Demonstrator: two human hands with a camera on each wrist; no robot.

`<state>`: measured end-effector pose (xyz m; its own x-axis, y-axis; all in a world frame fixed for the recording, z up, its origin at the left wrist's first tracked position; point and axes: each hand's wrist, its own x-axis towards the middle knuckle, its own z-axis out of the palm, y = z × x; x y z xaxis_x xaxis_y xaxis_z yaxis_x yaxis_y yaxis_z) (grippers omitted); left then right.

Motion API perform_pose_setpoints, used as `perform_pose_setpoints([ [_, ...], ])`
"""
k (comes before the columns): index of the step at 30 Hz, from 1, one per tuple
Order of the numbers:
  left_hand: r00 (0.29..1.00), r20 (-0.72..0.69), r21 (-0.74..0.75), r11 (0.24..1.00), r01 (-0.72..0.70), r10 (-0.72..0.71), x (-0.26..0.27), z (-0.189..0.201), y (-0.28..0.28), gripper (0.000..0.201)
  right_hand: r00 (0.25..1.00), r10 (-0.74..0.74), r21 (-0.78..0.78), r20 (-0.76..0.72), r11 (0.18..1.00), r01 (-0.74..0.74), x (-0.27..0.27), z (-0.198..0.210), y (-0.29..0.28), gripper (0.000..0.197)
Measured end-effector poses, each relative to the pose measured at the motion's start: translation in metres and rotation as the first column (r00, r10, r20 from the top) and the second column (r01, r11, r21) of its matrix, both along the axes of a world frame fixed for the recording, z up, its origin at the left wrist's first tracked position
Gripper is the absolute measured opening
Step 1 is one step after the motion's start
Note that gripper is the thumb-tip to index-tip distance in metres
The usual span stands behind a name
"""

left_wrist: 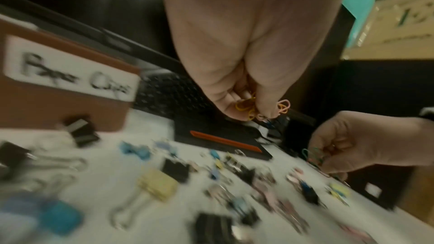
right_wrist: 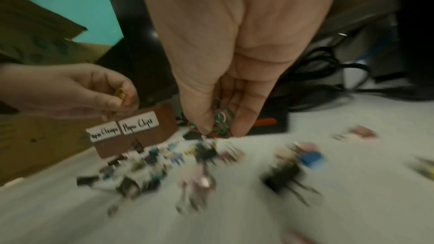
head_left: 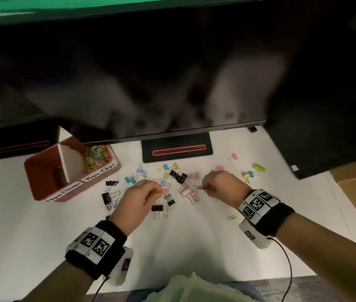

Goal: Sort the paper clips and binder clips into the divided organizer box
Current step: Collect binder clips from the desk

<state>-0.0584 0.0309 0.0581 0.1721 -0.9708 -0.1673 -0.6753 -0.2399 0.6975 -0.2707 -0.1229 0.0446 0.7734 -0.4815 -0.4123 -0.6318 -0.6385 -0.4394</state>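
Both hands pinch paper clips above the scattered binder clips.

Head view: left hand [head_left: 135,198] pinches yellow and pink paper clips [head_left: 160,191], their long axis pointing right; right hand [head_left: 220,186] pinches green clips [head_left: 200,187] pointing left. Binder clips [head_left: 178,176] litter the surface [head_left: 194,236] mid-way; the box [head_left: 72,171] sits toward the far left corner, long axis slanting, labels reading "Paper Clips" and "Paper Clamps", paper clips in its right compartment.
Left wrist view: fingers curled round the yellow clips [left_wrist: 246,108]; label "Paper Clips" [left_wrist: 70,76].
Right wrist view: thumb and fingers nip the green clips [right_wrist: 219,121], hanging downward.
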Motion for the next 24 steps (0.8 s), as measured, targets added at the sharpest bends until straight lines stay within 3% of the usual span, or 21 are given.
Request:
perform_pose_setpoints([
  [4,0.978,0.009,-0.041,0.977,-0.209,0.210,0.075,0.019,0.020,0.004,0.975,0.059,-0.025,0.212,0.998,-0.055,0.085,0.036,0.018,0.013],
  [8,0.905,-0.057,-0.011,0.906,-0.423,0.422,0.143,0.017,0.023,0.005,0.923,0.091,-0.051,0.374,0.996,-0.078,0.187,0.052,0.040,0.012],
  [11,0.853,-0.056,0.058,0.855,-0.516,0.518,0.171,0.013,0.016,0.002,0.934,0.044,-0.014,0.354,0.999,-0.042,0.249,0.043,0.051,0.019],
  [13,0.841,-0.052,0.119,0.840,-0.530,0.538,0.175,0.011,0.010,0.016,0.964,0.015,0.008,0.264,1.000,-0.018,0.274,0.033,0.055,0.027],
  [17,0.886,0.045,0.173,0.870,-0.461,0.461,0.166,0.018,0.004,0.041,0.982,-0.004,0.058,0.187,0.998,-0.007,0.285,0.021,0.063,0.045],
  [20,0.907,0.083,0.081,0.905,-0.418,0.412,0.159,0.020,0.008,0.041,0.958,0.038,0.042,0.286,0.998,-0.052,0.265,0.024,0.063,0.039],
  [24,0.931,-0.008,-0.041,0.930,-0.365,0.365,0.131,0.018,0.011,0.033,0.912,0.088,-0.026,0.400,0.996,-0.084,0.200,0.027,0.047,0.028],
])
